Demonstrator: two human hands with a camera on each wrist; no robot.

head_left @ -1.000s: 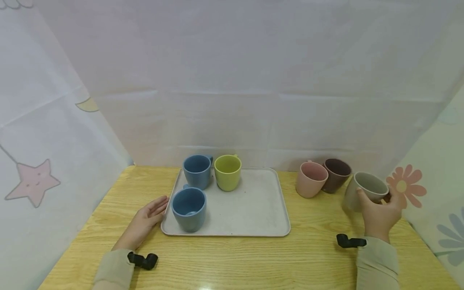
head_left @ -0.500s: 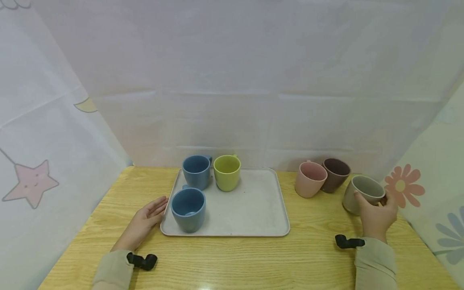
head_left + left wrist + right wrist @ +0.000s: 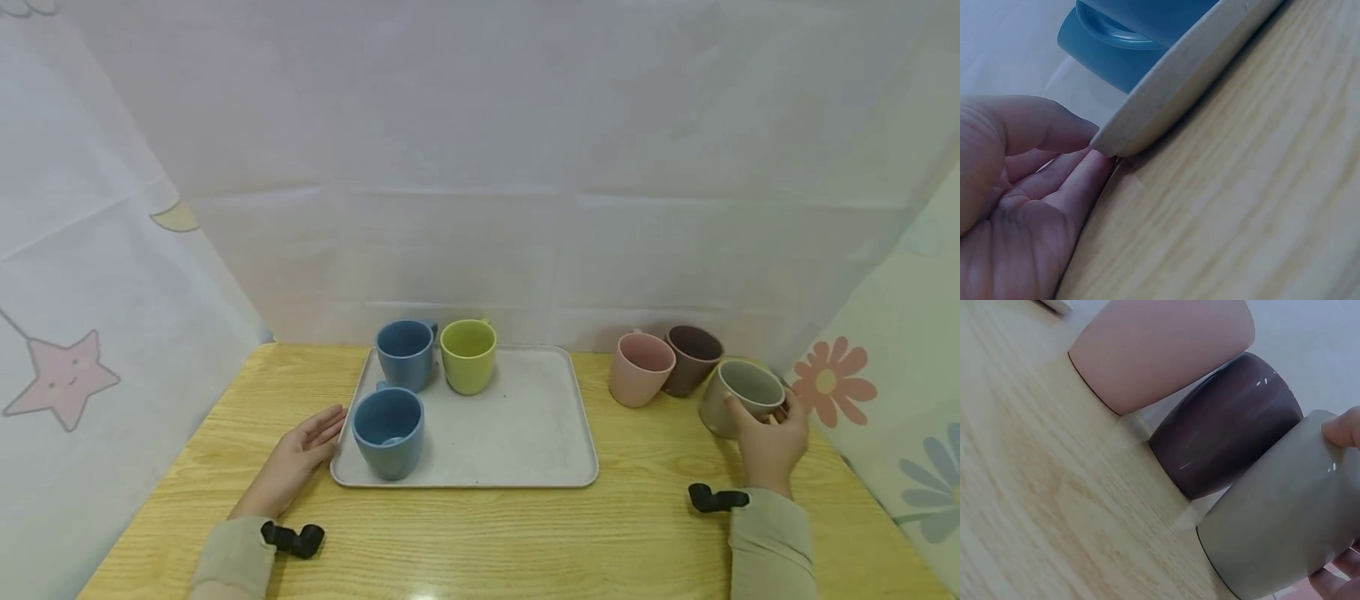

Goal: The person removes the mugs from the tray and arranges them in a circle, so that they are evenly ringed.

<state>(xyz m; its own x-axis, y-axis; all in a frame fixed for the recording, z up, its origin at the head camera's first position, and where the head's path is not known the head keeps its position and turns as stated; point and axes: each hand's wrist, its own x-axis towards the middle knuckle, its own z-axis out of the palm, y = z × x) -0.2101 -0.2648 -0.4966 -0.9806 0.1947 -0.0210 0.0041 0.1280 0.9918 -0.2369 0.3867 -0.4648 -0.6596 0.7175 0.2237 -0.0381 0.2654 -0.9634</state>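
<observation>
At the right, my right hand (image 3: 772, 442) grips a grey-green mug (image 3: 716, 412) by its rim and side, thumb on the near side. The mug stands upright on the table beside a dark brown mug (image 3: 691, 367); a pink mug (image 3: 637, 382) is left of that. In the right wrist view the grey-green mug (image 3: 1279, 519) overlaps the brown one. My left hand (image 3: 296, 458) lies on the table with its fingers extended, touching the left edge of a white tray (image 3: 517, 442). In the left wrist view its thumb tip meets the tray's rim (image 3: 1160, 87).
Two blue mugs (image 3: 390, 437) stand on the tray's left part, one behind the other. A yellow-green mug (image 3: 468, 362) is beside the rear one. A pale cloth backdrop (image 3: 450, 250) rises behind the wooden table (image 3: 480, 542).
My right hand has brought the grey-green mug down onto the table and moved it left, closer to the brown mug. The left hand keeps its place at the tray.
</observation>
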